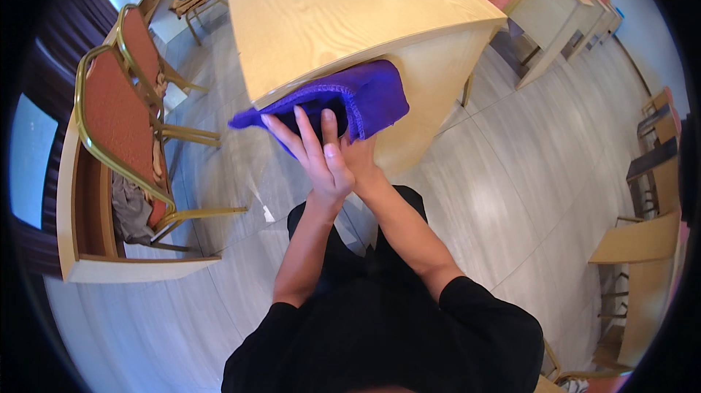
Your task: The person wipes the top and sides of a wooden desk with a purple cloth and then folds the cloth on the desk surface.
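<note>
A purple cloth (pixel 378 91) with a stitched edge is folded over and hangs in front of the end of a light wooden table (pixel 356 4). My left hand (pixel 320 157) is at the cloth's near side, its fingers spread across a dark fold or opening. My right hand (pixel 361 160) is just behind and beside it, under the cloth, with its fingers mostly hidden. The cloth rests on or over that hand, close below the tabletop's edge. Whether the cloth touches the table cannot be told.
Chairs with red backs and gold frames (pixel 118 119) stand at the left by a wooden desk (pixel 148 270), grey and brown cloths on their seats. More desks and chairs are at the right (pixel 553 4). A small white scrap (pixel 268 214) lies on the tiled floor.
</note>
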Available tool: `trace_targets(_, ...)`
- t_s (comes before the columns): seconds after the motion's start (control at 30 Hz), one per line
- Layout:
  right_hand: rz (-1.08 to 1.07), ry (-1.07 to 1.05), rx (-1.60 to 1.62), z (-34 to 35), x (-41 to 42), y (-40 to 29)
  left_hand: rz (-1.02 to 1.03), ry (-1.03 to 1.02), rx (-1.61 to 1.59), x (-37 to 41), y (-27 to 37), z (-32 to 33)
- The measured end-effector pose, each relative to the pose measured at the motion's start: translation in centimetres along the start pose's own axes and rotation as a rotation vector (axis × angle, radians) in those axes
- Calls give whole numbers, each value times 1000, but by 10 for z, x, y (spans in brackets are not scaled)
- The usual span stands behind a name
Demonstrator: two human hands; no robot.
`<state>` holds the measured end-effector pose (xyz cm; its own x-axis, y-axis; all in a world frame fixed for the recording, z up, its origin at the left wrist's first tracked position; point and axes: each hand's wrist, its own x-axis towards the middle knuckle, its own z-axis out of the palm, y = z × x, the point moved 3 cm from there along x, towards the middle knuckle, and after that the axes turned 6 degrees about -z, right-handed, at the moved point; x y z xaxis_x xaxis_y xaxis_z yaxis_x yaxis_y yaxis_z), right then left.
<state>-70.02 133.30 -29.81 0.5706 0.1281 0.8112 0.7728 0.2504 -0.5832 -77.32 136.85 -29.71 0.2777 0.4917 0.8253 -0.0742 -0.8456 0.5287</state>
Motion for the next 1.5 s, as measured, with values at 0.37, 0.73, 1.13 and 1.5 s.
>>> trace_targets(0.37,76,203,-613,-148,93,74,342,-282,499,10,26,128)
trace_targets(0.73,77,267,-356,-121,70,135,373,-388,456,-34,7,163)
trace_targets(1.13,365,260,-319,-63,-173,233,166,-775,499,-204,-123,101)
trace_targets(1.5,-105,282,-427,22,17,26,328,-308,336,-36,-75,5)
